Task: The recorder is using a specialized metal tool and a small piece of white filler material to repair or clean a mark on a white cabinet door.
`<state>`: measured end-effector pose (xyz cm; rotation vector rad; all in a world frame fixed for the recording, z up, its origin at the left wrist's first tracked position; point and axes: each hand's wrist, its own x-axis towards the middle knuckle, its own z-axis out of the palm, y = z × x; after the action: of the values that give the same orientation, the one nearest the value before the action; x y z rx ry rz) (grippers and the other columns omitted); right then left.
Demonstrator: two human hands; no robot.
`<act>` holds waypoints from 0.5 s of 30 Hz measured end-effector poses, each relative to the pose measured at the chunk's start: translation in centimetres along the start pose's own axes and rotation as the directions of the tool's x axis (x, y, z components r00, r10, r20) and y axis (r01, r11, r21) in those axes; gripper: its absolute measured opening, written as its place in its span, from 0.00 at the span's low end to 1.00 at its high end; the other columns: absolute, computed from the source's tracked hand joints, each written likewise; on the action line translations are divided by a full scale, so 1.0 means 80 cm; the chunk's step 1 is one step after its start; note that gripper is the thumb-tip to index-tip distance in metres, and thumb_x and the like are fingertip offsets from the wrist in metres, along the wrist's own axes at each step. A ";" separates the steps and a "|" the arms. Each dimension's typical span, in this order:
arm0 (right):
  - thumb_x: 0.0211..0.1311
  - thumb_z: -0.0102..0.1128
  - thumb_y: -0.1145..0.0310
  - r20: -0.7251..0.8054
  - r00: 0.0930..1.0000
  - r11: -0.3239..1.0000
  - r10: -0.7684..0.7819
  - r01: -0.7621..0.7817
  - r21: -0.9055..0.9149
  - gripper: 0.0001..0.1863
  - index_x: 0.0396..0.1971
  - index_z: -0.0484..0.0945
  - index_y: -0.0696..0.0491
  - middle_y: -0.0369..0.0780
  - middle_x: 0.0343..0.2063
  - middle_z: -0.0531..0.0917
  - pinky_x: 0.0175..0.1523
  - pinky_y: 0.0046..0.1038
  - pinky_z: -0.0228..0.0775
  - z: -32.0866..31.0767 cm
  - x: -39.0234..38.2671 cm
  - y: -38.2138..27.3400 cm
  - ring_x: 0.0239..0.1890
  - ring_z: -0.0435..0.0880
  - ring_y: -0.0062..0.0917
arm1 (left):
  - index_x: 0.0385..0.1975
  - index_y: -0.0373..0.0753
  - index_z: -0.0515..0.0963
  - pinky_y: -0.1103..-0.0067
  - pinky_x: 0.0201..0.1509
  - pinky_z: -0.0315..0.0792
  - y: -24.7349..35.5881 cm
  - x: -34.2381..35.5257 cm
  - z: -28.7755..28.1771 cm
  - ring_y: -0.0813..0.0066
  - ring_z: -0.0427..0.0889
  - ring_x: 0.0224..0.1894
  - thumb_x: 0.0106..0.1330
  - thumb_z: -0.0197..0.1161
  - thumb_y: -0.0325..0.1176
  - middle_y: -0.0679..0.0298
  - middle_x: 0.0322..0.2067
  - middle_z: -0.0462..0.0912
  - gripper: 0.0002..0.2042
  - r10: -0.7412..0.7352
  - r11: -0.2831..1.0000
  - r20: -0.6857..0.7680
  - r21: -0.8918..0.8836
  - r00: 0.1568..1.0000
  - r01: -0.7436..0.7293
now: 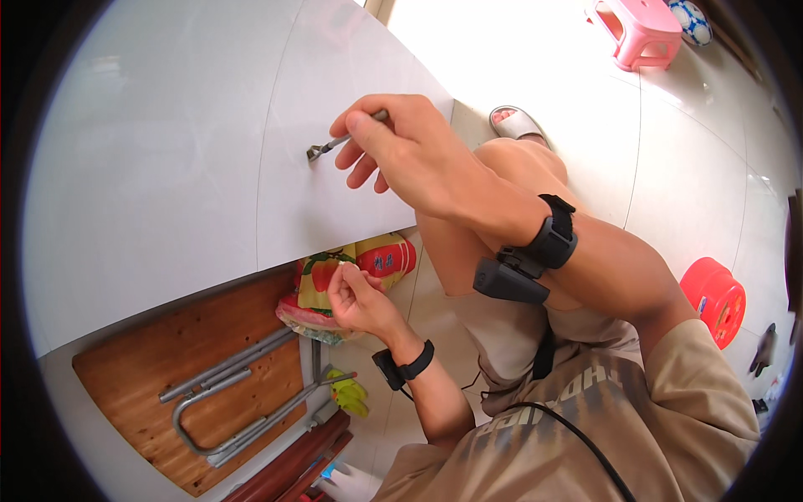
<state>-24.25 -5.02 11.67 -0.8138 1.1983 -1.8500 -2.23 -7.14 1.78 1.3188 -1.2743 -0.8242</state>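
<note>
On the white panel (209,167), the right hand (401,146) grips a small grey metal tool (335,144); it could slip and scratch. Below, the left hand (355,297) pinches a colourful plastic bag (368,263).

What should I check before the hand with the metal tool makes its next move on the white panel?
1. Right hand grips the metal tool: ok.
2. Tool tip touches the white panel: appears so, ok.
3. What the tip bears on: cannot tell, too small.
4. Left hand steadies the panel: not ok, it rests at the colourful bag below the panel's edge.
5. Folded wooden table lies apart from both hands: ok.
</note>
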 end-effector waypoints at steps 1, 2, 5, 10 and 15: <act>0.73 0.45 0.64 -0.016 0.999 0.999 0.051 -0.051 0.007 0.19 0.41 0.80 0.64 0.45 0.29 0.85 0.34 0.29 0.76 -0.002 0.001 0.001 0.28 0.86 0.28 | 0.40 0.30 0.79 0.87 0.22 0.65 0.006 0.003 0.005 0.84 0.73 0.21 0.72 0.64 0.33 0.64 0.25 0.81 0.10 -0.001 1.000 0.004 0.001 1.000 0.001; 0.75 0.44 0.61 -0.032 0.994 0.995 0.102 -0.102 0.014 0.20 0.44 0.80 0.62 0.41 0.32 0.86 0.33 0.25 0.76 -0.003 0.000 0.002 0.31 0.87 0.22 | 0.41 0.29 0.78 0.86 0.22 0.66 0.012 0.009 0.009 0.83 0.74 0.22 0.72 0.64 0.33 0.64 0.26 0.81 0.11 0.040 0.999 -0.036 0.006 0.999 -0.040; 0.71 0.45 0.65 -0.077 0.995 0.998 0.067 -0.067 0.004 0.18 0.39 0.80 0.66 0.46 0.28 0.86 0.34 0.28 0.76 -0.002 0.000 0.002 0.26 0.86 0.27 | 0.42 0.29 0.78 0.86 0.23 0.66 0.038 0.028 0.025 0.81 0.75 0.23 0.72 0.64 0.35 0.62 0.27 0.82 0.12 0.153 0.987 -0.154 0.075 0.976 -0.143; 0.70 0.45 0.65 -0.126 0.984 0.990 0.122 -0.112 0.084 0.18 0.38 0.79 0.66 0.45 0.27 0.86 0.34 0.28 0.76 -0.014 0.009 -0.001 0.26 0.86 0.26 | 0.48 0.26 0.78 0.84 0.26 0.71 0.074 0.048 0.053 0.77 0.80 0.27 0.71 0.65 0.36 0.55 0.35 0.86 0.17 0.283 0.955 -0.178 0.143 0.942 -0.260; 0.70 0.44 0.65 -0.052 0.982 0.983 0.181 -0.179 0.038 0.18 0.37 0.80 0.65 0.44 0.25 0.85 0.33 0.29 0.75 -0.008 0.005 -0.001 0.27 0.86 0.26 | 0.45 0.25 0.82 0.84 0.23 0.71 0.062 0.057 0.064 0.75 0.81 0.24 0.69 0.67 0.30 0.53 0.33 0.88 0.13 0.266 0.952 -0.103 0.182 0.958 -0.245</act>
<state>-25.02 -5.04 11.53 -0.6180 1.2302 -1.7493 -7.37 -11.96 6.48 1.2810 -1.4013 -0.4524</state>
